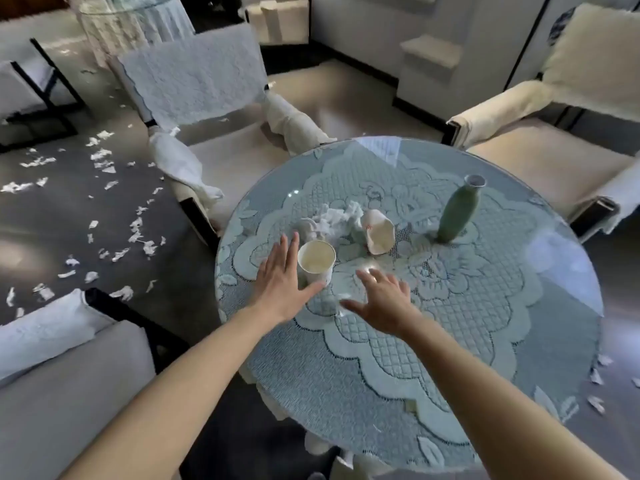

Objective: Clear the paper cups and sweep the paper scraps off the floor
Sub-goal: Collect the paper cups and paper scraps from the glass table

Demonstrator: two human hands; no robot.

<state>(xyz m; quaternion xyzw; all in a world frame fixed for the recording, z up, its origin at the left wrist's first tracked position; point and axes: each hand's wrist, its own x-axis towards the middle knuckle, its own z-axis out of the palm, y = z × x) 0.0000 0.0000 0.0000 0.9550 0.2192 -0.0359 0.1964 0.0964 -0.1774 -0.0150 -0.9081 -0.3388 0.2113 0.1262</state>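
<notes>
An upright white paper cup (pixel 316 260) stands on the round glass-topped table (pixel 519 341). My left hand (pixel 282 282) is just left of it with straight fingers, thumb reaching under the cup's near side. My right hand (pixel 379 303) hovers open over the table to the cup's right, holding nothing. Behind the cup lies a crushed paper cup (pixel 378 235) on its side, beside a wad of crumpled white paper (pixel 329 218). Several white paper scraps (pixel 104 161) litter the dark floor at the left, and a few paper scraps (pixel 597 375) lie right of the table.
A green vase (pixel 457 213) stands on the table behind and right of the cups. Armchairs with pale covers ring the table: one armchair at the back (pixel 207 98), one armchair at the right (pixel 554 140), and a sofa arm (pixel 52 375) at the near left.
</notes>
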